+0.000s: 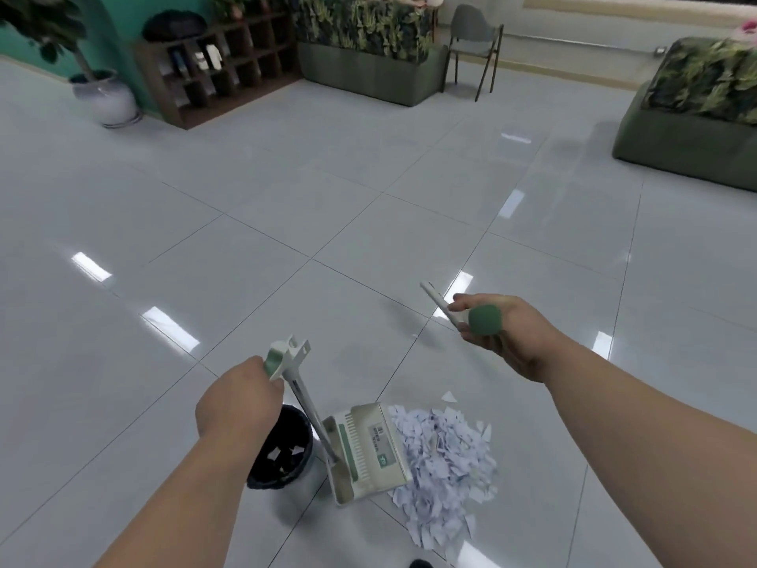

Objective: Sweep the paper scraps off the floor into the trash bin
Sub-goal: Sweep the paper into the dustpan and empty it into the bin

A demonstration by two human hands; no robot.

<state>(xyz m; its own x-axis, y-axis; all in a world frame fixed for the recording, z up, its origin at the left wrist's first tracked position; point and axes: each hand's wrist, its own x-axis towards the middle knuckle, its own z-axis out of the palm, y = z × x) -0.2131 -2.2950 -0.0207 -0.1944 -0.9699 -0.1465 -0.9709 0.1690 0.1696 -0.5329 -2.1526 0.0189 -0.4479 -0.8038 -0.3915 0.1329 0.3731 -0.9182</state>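
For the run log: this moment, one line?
left hand: dustpan handle | right hand: broom handle | paper scraps: heaped by dustpan | trash bin: beside dustpan

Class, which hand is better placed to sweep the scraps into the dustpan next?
Probably the right: the right hand grips the broom handle, while the left hand holds the dustpan beside the paper scraps.

dustpan handle (304, 403) in left hand (237, 399), broom handle (437, 299) in right hand (502, 336), paper scraps (446, 457) against dustpan (368, 453)
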